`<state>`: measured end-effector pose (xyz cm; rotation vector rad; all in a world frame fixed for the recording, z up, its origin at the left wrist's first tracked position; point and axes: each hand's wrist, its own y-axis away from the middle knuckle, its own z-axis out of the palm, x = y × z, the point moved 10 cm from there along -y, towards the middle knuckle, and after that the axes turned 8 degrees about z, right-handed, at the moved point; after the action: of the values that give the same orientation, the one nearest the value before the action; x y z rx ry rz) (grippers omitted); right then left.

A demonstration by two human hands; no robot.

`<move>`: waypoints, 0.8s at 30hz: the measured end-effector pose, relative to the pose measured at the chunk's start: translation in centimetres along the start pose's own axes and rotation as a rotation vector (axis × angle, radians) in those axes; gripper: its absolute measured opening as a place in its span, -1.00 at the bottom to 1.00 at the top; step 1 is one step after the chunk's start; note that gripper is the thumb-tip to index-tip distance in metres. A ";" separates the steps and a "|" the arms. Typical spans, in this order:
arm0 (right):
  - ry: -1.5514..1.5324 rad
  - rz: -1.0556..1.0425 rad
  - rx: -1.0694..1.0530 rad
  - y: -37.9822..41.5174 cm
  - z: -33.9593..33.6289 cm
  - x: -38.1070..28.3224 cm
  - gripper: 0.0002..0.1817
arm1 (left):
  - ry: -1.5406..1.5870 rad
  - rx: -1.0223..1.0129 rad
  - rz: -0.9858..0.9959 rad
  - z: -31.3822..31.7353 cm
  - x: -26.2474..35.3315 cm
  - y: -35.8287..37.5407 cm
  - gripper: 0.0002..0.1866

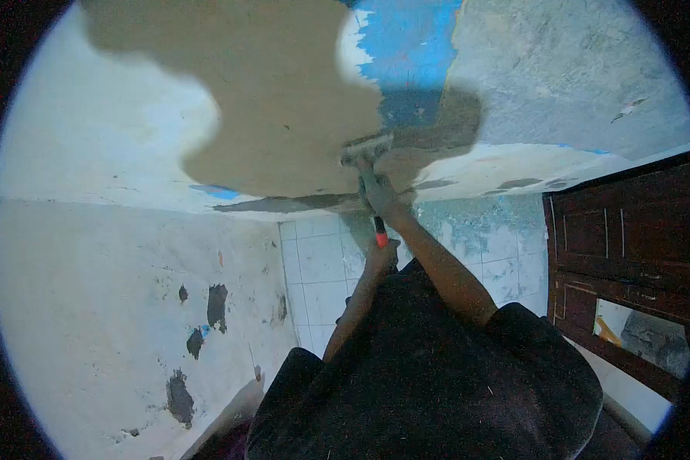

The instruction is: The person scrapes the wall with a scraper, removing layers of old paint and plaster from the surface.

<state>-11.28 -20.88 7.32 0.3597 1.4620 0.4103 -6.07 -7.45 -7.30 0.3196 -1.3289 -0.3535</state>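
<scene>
A broad-bladed scraper [366, 148] rests with its head against the wall [284, 115], and its handle [379, 226] is black with a red end. My right hand [377, 190] is closed round the upper part of the tool, close behind the blade. Lower down, my left hand [383, 257] is closed at the red end of the handle, its fingers partly hidden. Around the blade the wall surface looks dark brown-grey. Just beyond it is a strip of exposed blue paint [414, 54] with ragged edges.
A side wall [115, 291] with several dark chipped patches stands at left. White floor tiles [322, 261] lie below, dusty toward the right. Dark wooden cabinets [621, 230] stand at right, with an opening [644, 337] holding grey items I cannot make out.
</scene>
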 end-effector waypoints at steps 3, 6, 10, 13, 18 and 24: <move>0.052 0.024 0.032 -1.0 -0.5 1.2 -0.40 | -0.196 0.075 -0.056 0.2 3.7 1.7 -0.80; -0.081 0.127 -0.067 1.9 0.5 -1.2 -0.41 | -0.221 0.017 -0.097 0.3 2.9 1.2 -0.81; -0.088 0.079 -0.079 1.2 0.8 0.4 -0.40 | 0.079 0.063 -0.033 -0.3 2.2 1.8 -0.80; -0.111 0.067 -0.027 0.8 0.3 -0.8 -0.39 | -0.142 0.038 -0.065 -0.9 1.6 1.3 -0.80; -0.114 0.115 -0.018 1.3 0.2 0.9 -0.39 | -0.117 -0.063 -0.127 0.0 1.9 2.8 -0.81; -0.179 0.049 -0.026 2.0 0.5 -2.1 -0.36 | -0.185 0.073 -0.007 -0.6 4.0 1.3 -0.80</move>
<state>-10.99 -20.12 10.10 0.4020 1.2742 0.4246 -4.56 -7.95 -3.37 0.3596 -1.5249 -0.3476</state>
